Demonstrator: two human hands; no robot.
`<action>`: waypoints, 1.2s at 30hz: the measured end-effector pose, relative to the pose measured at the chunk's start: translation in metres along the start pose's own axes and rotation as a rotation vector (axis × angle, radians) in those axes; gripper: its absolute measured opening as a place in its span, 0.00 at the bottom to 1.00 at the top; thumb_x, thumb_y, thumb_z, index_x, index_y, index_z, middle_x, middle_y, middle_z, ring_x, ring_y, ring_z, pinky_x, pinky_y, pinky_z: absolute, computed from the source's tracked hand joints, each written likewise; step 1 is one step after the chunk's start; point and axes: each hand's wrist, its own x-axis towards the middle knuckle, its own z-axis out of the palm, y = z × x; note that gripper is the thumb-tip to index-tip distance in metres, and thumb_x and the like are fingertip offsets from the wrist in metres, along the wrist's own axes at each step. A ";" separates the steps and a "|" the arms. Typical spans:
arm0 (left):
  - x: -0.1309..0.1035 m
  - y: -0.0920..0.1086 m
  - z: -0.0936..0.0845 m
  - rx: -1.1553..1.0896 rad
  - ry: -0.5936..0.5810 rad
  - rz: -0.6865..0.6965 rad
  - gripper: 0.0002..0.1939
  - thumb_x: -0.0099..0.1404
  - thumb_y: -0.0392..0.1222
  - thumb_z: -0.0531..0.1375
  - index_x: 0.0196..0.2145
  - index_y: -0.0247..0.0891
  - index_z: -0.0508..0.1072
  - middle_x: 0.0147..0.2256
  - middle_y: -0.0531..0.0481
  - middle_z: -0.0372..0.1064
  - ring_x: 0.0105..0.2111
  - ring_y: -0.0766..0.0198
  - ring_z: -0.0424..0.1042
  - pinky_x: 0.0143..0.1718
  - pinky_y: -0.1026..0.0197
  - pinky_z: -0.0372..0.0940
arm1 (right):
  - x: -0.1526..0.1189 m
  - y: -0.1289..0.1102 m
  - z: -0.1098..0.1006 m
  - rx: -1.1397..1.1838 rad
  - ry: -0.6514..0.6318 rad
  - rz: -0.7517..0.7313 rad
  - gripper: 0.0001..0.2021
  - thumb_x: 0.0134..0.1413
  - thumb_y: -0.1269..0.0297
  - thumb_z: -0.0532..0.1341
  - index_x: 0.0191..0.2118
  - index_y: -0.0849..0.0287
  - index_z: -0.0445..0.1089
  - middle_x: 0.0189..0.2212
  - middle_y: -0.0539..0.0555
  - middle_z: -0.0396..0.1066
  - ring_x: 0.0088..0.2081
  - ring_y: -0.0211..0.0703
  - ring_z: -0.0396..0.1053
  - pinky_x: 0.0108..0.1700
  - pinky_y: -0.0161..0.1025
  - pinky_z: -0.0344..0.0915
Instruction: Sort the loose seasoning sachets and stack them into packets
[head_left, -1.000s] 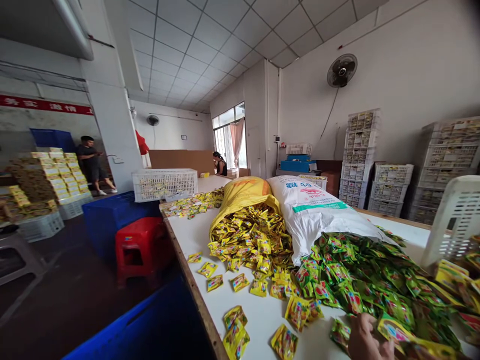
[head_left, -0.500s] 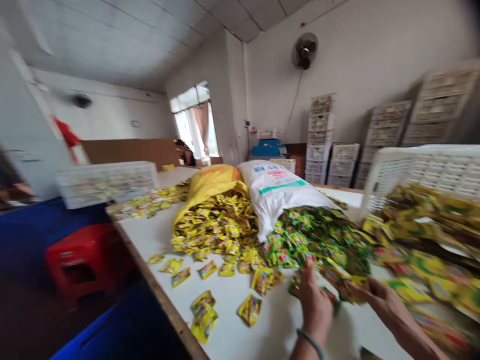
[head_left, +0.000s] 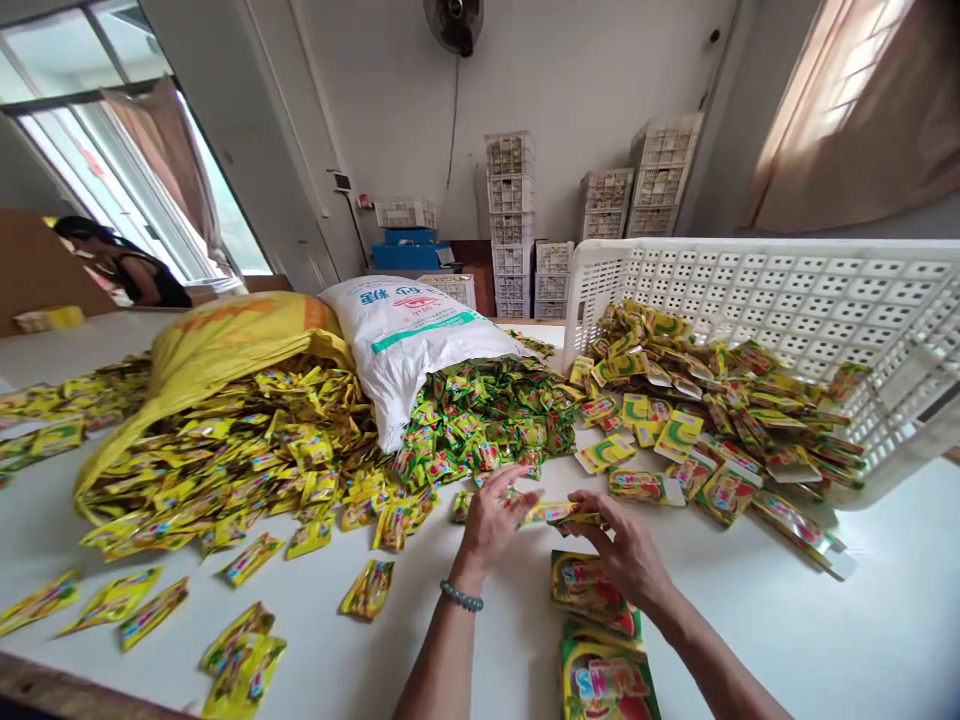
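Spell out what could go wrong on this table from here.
Yellow packets and green packets meet where their piles spread, so the two kinds might get mixed. Some loose yellow packets lie near the table edge and could be brushed off. Cartons spill from the white crate; more might slide out.

From the left hand point(head_left: 487, 520) and right hand point(head_left: 622, 550), the widest opening is bare desk point(head_left: 825, 640) at 4 o'clock, past the right forearm. Spilled boxes point(head_left: 697, 440) and the tall-walled crate point(head_left: 750, 265) block 1 to 2 o'clock. Green packets point(head_left: 487, 415), with the white sack point(head_left: 409, 330) behind, close off 11 o'clock. Yellow packets point(head_left: 262, 450) and the yellow sack point(head_left: 232, 335) bar 9 to 10. At 8 o'clock, passable gaps run between scattered packets point(head_left: 367, 588). Flat boxes point(head_left: 607, 675) obstruct 6 o'clock; bare desk separates them from the left forearm.
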 end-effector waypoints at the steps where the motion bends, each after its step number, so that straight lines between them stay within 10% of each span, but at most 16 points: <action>1: -0.001 0.000 0.002 0.093 -0.063 0.090 0.26 0.49 0.52 0.69 0.45 0.42 0.77 0.47 0.45 0.75 0.48 0.54 0.71 0.48 0.59 0.65 | -0.001 0.003 0.000 0.008 0.013 0.011 0.07 0.57 0.63 0.57 0.40 0.55 0.71 0.40 0.56 0.76 0.39 0.46 0.74 0.43 0.41 0.69; 6: -0.004 -0.002 0.016 0.456 -0.147 0.175 0.12 0.54 0.44 0.66 0.38 0.42 0.80 0.36 0.46 0.79 0.38 0.54 0.74 0.43 0.56 0.66 | 0.002 0.013 -0.007 0.117 0.076 0.065 0.06 0.54 0.62 0.60 0.37 0.56 0.71 0.44 0.57 0.74 0.43 0.47 0.72 0.46 0.41 0.67; 11: -0.002 -0.006 0.019 0.245 -0.156 0.023 0.18 0.56 0.50 0.65 0.40 0.36 0.79 0.38 0.43 0.79 0.37 0.53 0.75 0.40 0.56 0.69 | 0.013 0.019 -0.018 0.396 0.383 0.241 0.15 0.51 0.51 0.64 0.37 0.58 0.70 0.35 0.56 0.74 0.36 0.46 0.69 0.38 0.40 0.67; 20: -0.003 -0.010 0.025 -0.200 -0.129 -0.187 0.22 0.50 0.49 0.70 0.40 0.33 0.78 0.35 0.44 0.80 0.36 0.54 0.77 0.41 0.55 0.70 | 0.014 0.026 -0.025 0.435 0.479 0.335 0.19 0.47 0.46 0.64 0.33 0.59 0.69 0.28 0.52 0.71 0.31 0.43 0.65 0.32 0.37 0.63; 29: -0.007 -0.014 0.030 -0.348 -0.158 -0.243 0.20 0.46 0.46 0.73 0.37 0.36 0.79 0.30 0.47 0.79 0.31 0.57 0.76 0.37 0.58 0.70 | 0.012 0.030 -0.029 0.382 0.130 0.342 0.14 0.46 0.53 0.65 0.27 0.58 0.66 0.22 0.47 0.64 0.26 0.38 0.61 0.28 0.34 0.58; 36: -0.013 -0.004 0.032 -0.143 -0.320 -0.214 0.23 0.47 0.46 0.72 0.40 0.33 0.79 0.36 0.45 0.77 0.35 0.58 0.73 0.36 0.62 0.67 | 0.010 0.020 -0.029 0.307 0.153 0.329 0.16 0.46 0.54 0.65 0.38 0.59 0.70 0.28 0.50 0.70 0.31 0.43 0.66 0.33 0.37 0.64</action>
